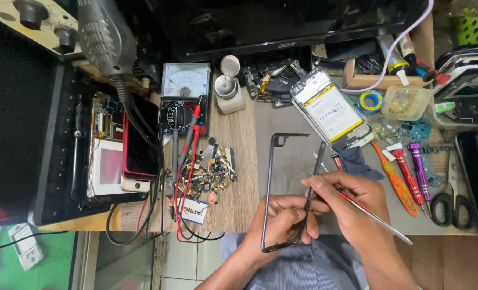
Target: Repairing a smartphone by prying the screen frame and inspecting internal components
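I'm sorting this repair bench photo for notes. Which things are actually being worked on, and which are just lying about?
In hand:
- thin black rectangular phone frame, held by the left hand
- slim metal tool with red stripe, held by the right hand

Lying about:
- opened phone with white battery
- analogue multimeter
- orange-handled screwdriver
- black scissors
- pile of small metal parts
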